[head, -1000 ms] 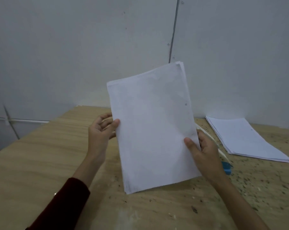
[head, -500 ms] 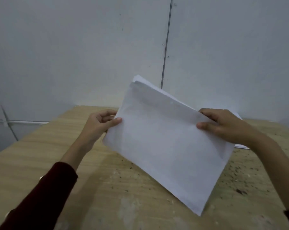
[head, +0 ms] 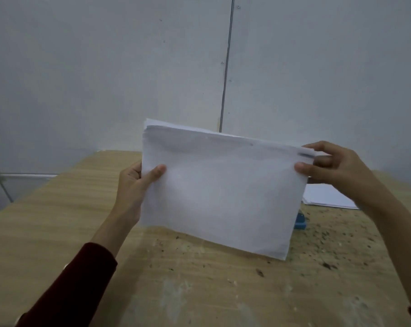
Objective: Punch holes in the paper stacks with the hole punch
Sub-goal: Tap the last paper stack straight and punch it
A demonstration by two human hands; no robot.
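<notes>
A paper stack [head: 223,197] stands long-side-up on its bottom edge, low corner on or just off the table [head: 58,208], held betw. both hands w/ its face toward the camera. A sec. ago it was upright in portrait; half a sec. ago it was mid-turn, tilted; now it sits landscape, top edge nearly level, sheet edges fanned slightly at the upper left corner. Left hand [head: 136,185] grips the left short edge, thumb across the front, fingers hidden behind the sheets. Right hand [head: 336,168], which a sec. ago held the lower right edge, now pinches the upper right corner, thumb in front, fingers curled over the top. One small hole shows near the top edge, so this long side looks at least partly punched; judging by the turn, the person is prob. squaring the sheets against the table before the next punch or before setting them aside. A blue item [head: 300,220], likely the punch, peeks out just behind the stack's right edge, below the right hand. A second stack [head: 327,197] lies flat beyond it, under the right wrist. Dark specks litter the tabletop on the right-hand side. Grey wall [head: 105,67] behind.
</notes>
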